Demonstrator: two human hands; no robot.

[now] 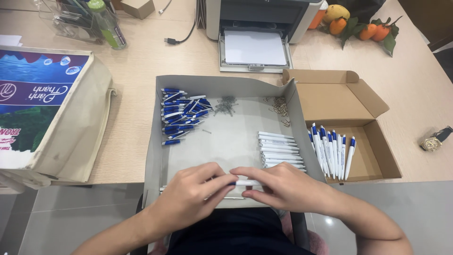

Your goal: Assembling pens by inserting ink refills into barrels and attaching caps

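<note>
Head view: a white pen [246, 182] with a blue end lies crosswise between both hands at the near edge of the grey tray [226, 87]. The left hand [191, 193] pinches its blue end, fingers [222, 182] clamped together on it; the right hand [283, 186] grips the white barrel. It looks like an assembly step, the two parts being joined; next comes a firm push along the barrel. Just beyond the right fingers lie white barrels [281, 151]; farther left, blue parts [181, 115]. Finished pens [332, 151] sit in the cardboard box [344, 101] on the right, on the bench.
</note>
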